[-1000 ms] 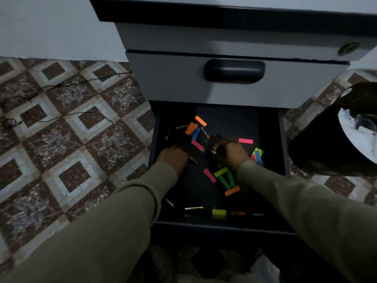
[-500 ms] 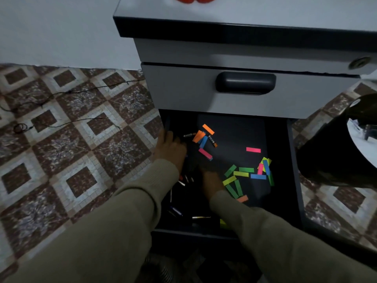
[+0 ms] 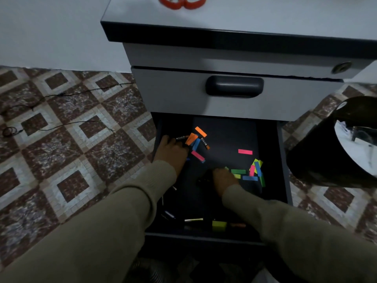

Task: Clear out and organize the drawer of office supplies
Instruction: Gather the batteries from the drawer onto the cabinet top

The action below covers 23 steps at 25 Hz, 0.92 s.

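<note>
Open bottom drawer point(image 3: 284, 160) pulled out under the shut one, so both hands fit inside; left hand point(image 3: 171, 151) flat by its left wall, fingers near a battery point(image 3: 181, 137); right hand point(image 3: 223, 178) beside scattered colored sticky tabs point(image 3: 251, 170), grip too dark to tell; probably gathering loose bits.

The open drawer point(image 3: 282, 160) sits at the bottom, under a shut drawer point(image 3: 234, 99). Paper strips point(image 3: 247, 173) lie inside on the right, a battery point(image 3: 181, 138) at the back left. A bin point(image 3: 326, 152) stands to the right.
</note>
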{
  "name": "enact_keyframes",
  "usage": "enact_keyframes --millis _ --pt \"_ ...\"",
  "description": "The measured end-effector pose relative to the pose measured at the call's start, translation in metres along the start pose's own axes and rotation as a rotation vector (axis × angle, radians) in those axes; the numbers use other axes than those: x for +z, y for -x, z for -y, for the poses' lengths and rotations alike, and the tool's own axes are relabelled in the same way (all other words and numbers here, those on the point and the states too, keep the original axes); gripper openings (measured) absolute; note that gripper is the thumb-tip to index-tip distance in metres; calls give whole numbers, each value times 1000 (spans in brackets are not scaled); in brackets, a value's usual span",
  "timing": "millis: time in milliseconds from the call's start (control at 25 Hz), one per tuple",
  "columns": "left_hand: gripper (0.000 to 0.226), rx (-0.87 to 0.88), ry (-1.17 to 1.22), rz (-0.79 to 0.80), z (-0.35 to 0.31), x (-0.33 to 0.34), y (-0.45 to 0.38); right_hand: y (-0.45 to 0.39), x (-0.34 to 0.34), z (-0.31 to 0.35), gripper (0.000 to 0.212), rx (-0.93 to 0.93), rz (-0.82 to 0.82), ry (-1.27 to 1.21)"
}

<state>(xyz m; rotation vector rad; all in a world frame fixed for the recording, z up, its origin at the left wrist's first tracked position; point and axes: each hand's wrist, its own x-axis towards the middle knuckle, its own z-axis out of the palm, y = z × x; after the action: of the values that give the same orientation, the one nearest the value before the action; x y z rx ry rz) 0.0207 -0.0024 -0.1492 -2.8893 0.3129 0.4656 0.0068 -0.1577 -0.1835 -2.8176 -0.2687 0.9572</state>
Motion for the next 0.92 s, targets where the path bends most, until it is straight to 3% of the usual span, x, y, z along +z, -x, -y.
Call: enact_keyframes --millis 280,440,760,920 --pt "46 144 129 28 -23 3 -53 -14 -61 -78 32 201 -97 28" --pt "56 164 66 89 -32 15 -71 -9 -60 -90 34 221 -86 -17" --pt "37 102 135 83 -35 18 -66 -14 -47 -87 31 224 -87 -110" --pt "31 67 155 153 -37 16 -56 -10 -47 -83 31 216 -87 -125"
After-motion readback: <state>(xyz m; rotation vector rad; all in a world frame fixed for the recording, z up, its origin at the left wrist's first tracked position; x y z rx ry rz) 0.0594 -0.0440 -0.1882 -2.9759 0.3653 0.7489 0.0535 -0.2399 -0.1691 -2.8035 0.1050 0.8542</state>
